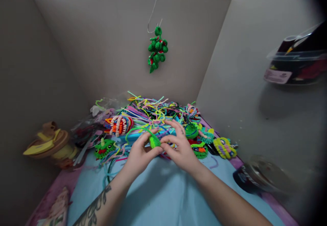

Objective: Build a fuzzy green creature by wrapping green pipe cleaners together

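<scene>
Over the middle of the table, my left hand [140,152] pinches a small, bright green bundle of fuzzy pipe cleaner [154,141] between thumb and fingers. A loose green strand [136,129] arcs out from it to the left. My right hand [180,149] meets the bundle's right side, its thumb and index finger pressed together there and the other fingers raised. Just behind both hands lies a heap of many-coloured pipe cleaners [145,111], partly in a blue tray [133,136].
Finished fuzzy figures lie around: a green one [104,148] at left, a striped one [119,125], a yellow-purple one [224,147] at right. A green cluster [157,50] hangs on the back panel. A lidded tub [255,175] stands right; a yellow-brown object [52,144] left.
</scene>
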Demonstrator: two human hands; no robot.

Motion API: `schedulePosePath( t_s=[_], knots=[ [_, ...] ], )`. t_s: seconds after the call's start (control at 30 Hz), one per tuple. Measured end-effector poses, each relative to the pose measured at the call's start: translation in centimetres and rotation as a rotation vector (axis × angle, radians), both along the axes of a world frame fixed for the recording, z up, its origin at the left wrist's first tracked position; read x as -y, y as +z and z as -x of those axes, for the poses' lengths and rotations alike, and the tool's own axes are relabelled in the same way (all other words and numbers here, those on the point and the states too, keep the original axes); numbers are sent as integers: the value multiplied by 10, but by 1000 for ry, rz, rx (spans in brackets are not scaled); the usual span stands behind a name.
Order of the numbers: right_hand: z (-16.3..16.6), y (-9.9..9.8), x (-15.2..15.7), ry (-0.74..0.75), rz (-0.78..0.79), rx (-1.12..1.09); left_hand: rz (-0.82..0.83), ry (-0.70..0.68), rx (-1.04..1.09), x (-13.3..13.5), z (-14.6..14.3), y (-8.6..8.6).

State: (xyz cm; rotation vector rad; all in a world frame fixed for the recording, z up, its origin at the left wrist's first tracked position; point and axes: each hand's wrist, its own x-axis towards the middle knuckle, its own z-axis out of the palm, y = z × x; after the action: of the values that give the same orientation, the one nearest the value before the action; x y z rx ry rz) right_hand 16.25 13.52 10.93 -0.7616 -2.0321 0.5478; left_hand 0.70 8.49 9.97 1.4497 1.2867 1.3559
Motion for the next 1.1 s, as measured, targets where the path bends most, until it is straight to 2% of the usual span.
schedulePosePath(
  t_s=[0.13,0.3,0.47,0.63,0.8,0.97,1.1],
  knots=[
    [1,1,0,-23,57,-49,-50,42,-122,1,0,2],
    [1,2,2,-44,18,-12,-163,94,-353,2,2,-1],
    [3,-2,4,-44,0,18,-213,113,-451,2,1,-7],
    [5,-3,4,-56,-34,7,-251,141,-552,2,-1,-5],
    [4,1,4,-78,32,-48,-253,112,-598,4,-3,-6],
    [5,2,6,-37,90,-42,-225,37,-602,5,-7,-10],
    [3,1,1,-57,155,-103,-244,52,-558,5,-6,-12]
  ],
)
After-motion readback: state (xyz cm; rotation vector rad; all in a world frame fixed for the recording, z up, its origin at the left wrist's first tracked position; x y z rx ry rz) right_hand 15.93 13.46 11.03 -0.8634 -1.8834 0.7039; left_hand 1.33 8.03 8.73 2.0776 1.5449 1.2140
